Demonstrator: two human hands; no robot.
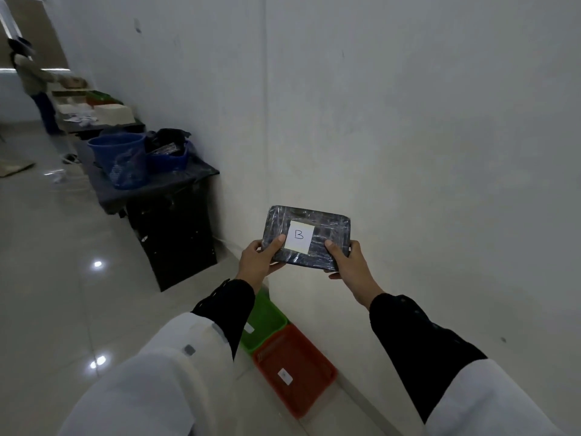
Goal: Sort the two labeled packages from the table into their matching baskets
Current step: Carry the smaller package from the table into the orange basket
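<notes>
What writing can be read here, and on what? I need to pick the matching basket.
"B": handwritten on the white label of the dark wrapped package held in both hands.
White tag in the green basket: too blurred to read.
White tag in the red basket: too small to read.

Plain pale wall (408,105) filling the right and far side, marked by a faint upright seam. Glossy light floor tiles (47,278) on the left, dotted with bright reflected lamp spots. Against the wall, a black-draped table (176,234) carrying blue buckets (116,146). Farther left, a second table (94,121) with pale boxes, and a standing person (31,83) beside it. Dim, cool light throughout.
</notes>
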